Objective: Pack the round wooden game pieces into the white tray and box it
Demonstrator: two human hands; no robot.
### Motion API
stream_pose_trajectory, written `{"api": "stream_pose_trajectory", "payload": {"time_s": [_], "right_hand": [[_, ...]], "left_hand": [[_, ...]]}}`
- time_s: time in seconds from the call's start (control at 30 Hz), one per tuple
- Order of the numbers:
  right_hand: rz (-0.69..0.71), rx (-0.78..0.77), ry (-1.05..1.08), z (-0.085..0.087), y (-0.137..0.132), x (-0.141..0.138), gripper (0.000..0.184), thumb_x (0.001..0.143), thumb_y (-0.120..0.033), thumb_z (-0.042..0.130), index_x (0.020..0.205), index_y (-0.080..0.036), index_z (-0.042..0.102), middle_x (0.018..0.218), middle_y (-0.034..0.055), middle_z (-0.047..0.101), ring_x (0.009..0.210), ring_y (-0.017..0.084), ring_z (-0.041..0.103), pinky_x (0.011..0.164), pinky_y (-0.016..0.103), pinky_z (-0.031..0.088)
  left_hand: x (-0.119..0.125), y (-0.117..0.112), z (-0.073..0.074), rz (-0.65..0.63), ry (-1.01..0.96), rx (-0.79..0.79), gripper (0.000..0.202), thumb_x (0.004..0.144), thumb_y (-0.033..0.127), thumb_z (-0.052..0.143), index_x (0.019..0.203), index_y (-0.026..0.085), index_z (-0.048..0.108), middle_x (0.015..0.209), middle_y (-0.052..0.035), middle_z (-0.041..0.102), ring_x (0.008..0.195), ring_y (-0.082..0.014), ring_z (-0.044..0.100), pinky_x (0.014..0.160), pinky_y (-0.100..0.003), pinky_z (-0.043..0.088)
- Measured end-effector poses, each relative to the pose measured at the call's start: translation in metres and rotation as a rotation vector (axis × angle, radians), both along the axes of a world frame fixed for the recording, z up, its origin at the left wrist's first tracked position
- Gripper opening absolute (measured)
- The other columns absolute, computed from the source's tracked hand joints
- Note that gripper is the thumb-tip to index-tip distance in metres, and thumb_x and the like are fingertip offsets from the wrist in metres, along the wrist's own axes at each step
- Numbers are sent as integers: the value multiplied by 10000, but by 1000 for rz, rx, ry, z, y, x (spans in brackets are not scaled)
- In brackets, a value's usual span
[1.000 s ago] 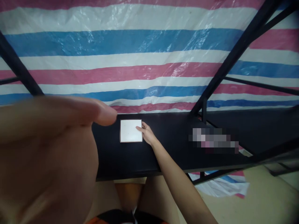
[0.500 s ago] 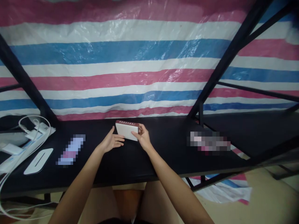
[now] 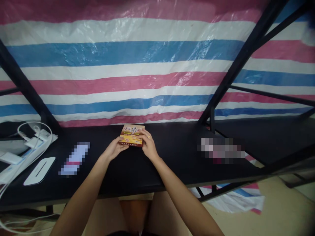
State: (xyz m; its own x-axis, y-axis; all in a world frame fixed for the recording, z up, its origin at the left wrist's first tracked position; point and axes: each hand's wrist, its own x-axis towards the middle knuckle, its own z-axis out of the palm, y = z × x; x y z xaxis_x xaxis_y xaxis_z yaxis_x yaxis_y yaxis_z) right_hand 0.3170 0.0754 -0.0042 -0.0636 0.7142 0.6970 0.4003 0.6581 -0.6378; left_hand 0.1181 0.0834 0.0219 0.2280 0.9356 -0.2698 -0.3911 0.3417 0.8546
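Note:
A small Chinese chess box (image 3: pixel 131 132), yellow and brown with printed lettering, is held between my two hands above the black tabletop (image 3: pixel 137 173), its printed face turned up. On its left edge, my left hand (image 3: pixel 113 149) grips with the thumb on top and the fingers beneath. My right hand (image 3: pixel 148 142) closes around the right side, fingers over the printed face; a ring shows on one finger.
To the left lie a blurred-out phone-like item (image 3: pixel 75 159), a white slotted plate (image 3: pixel 39 170), and a power strip (image 3: pixel 36 147) with looping white cables. A pixelated item (image 3: pixel 221 150) is at the right. Black metal posts (image 3: pixel 221 82) frame a striped plastic sheet (image 3: pixel 128 75) behind.
The box has been turned over, from its plain white side to its printed face. My left hand, open beside it before, has closed on its left edge.

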Motion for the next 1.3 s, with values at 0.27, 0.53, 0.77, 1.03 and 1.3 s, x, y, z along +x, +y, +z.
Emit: {"api": "stream_pose_trajectory", "payload": {"time_s": [0.27,0.53,0.77,1.03,1.3], "right_hand": [[166,-700,563,-6,10,10,454,810,-471,541,1203,-247,499,1027,48,641,844,172,633,675,291,534],[348,-909,665,-2,8,14,299,728,-413,674,844,-146,608,686,28,638,534,103,565,418,175,427],[313,-878,758,-2,10,14,252,743,-375,673,853,-203,526,778,18,664,660,144,637,556,260,552],[530,-954,663,6,3,17,431,802,-556,534,989,-175,611,951,75,691,849,192,657,728,306,528],[420,-949,485,3,3,24,424,640,-410,741,981,-185,627,850,34,688,718,164,645,585,230,488]], "left_hand": [[1,-1,-14,-56,135,193,222,735,253,574,909,119,606,736,-52,646,624,-134,600,567,-234,499],[4,-4,-8,-22,90,122,322,751,372,622,957,126,606,832,-77,666,705,-153,626,637,-258,506],[20,-8,-12,-53,156,146,396,715,364,715,1027,150,597,972,-112,676,826,-200,653,722,-317,532],[6,-4,-6,-75,219,183,377,696,345,712,988,112,662,879,-109,704,713,-174,651,529,-213,463],[3,-6,-7,-145,198,102,426,706,391,707,1039,133,638,984,-119,697,858,-235,667,720,-317,530]]}}
